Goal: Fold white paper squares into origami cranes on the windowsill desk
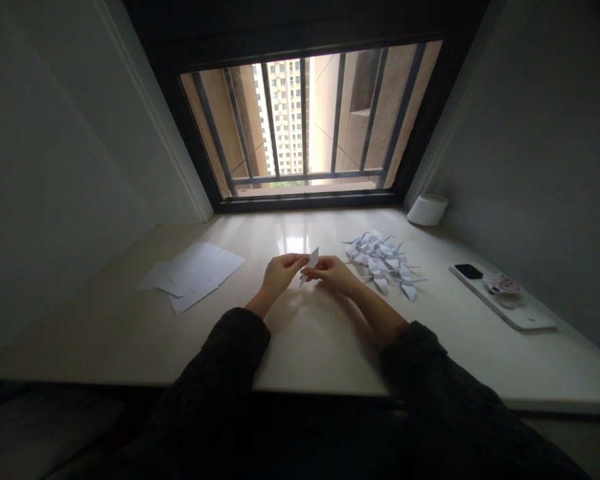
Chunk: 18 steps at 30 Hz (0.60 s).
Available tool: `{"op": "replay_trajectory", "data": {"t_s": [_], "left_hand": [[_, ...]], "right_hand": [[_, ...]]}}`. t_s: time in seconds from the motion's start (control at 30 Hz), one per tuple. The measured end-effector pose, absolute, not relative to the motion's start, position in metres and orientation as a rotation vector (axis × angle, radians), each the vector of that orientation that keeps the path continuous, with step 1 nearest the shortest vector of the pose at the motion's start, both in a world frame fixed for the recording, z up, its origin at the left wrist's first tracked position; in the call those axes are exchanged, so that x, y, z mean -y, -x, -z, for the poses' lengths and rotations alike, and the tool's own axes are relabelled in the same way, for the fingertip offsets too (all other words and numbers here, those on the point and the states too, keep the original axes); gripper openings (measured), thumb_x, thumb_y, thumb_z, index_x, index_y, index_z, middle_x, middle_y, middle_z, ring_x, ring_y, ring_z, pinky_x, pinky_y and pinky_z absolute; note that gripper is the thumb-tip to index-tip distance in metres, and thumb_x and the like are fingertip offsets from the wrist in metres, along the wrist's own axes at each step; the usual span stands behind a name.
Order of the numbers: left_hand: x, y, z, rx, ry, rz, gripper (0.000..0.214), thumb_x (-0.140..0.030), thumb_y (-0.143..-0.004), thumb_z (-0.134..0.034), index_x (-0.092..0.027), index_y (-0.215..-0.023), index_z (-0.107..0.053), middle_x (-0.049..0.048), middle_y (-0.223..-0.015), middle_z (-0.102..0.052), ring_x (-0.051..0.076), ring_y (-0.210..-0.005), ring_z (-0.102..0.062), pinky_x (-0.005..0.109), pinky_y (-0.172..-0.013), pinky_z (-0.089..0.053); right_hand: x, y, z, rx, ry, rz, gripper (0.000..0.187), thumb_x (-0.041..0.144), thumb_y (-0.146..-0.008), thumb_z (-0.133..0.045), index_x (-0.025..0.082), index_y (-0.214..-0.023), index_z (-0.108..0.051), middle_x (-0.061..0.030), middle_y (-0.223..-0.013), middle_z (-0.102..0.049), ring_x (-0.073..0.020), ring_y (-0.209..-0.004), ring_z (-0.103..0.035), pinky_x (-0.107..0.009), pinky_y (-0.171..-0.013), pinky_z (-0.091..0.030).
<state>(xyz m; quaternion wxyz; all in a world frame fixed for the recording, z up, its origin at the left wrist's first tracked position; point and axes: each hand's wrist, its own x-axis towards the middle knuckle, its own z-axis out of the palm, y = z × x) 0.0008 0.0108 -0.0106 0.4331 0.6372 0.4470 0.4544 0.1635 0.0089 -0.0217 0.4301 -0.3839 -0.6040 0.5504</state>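
Between my two hands, a little above the pale sill top, is a small folded piece of white paper [313, 258], narrow and pointed at its upper end. My left hand [283, 272] pinches it from the left with thumb and fingers. From the right, my right hand [331, 272] grips its lower part, with the fingers curled in. The fingers hide part of the folds. To the right of my right hand lies a heap of folded white paper cranes [377, 257]. White paper sheets [205, 267] lie spread and overlapping to the left of my left hand.
A phone [500, 300] with a round grip on its back lies at the right. Behind it, a white cylindrical object [427, 210] stands by the right wall. A dark-framed window [305, 197] with bars closes off the back. The sill's front edge [325, 392] runs below my forearms.
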Motion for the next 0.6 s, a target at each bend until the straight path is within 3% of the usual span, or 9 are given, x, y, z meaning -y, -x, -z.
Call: {"op": "replay_trajectory", "data": {"t_s": [0.17,0.33,0.6], "left_hand": [[-0.0093,-0.0026,0.0091,-1.205,-1.493,-1.215,0.037,-0.051,-0.066,-0.070,-0.017,-0.078,-0.073,0.0062,-0.075,-0.072,0.020,-0.076,-0.066,0.029,-0.067,-0.050],[-0.0076,-0.0051,0.0067,-1.156,-1.314,-1.200,0.038,-0.048,-0.065,-0.073,-0.015,-0.083,-0.072,0.0094,-0.083,-0.073,0.023,-0.085,-0.068,0.030,-0.069,-0.049],[-0.0064,-0.0081,0.0106,-1.110,-1.260,-1.230,0.036,-0.038,-0.063,-0.075,-0.015,-0.091,-0.069,0.0105,-0.088,-0.073,0.023,-0.084,-0.068,0.032,-0.073,-0.049]], "right_hand": [[-0.0093,-0.1652,0.0191,1.449,0.999,-1.256,0.038,0.052,-0.058,-0.076,0.017,-0.071,-0.071,-0.0043,-0.066,-0.071,-0.0146,-0.058,-0.061,-0.027,-0.060,-0.048],[-0.0146,-0.1679,0.0200,1.221,1.022,-1.039,0.037,0.048,-0.058,-0.077,0.017,-0.077,-0.072,-0.0054,-0.068,-0.071,-0.0165,-0.063,-0.064,-0.029,-0.063,-0.050],[-0.0120,-0.1640,0.0198,1.252,1.048,-1.004,0.033,0.048,-0.063,-0.074,0.019,-0.078,-0.074,-0.0058,-0.071,-0.073,-0.0200,-0.069,-0.067,-0.032,-0.068,-0.051]]}}
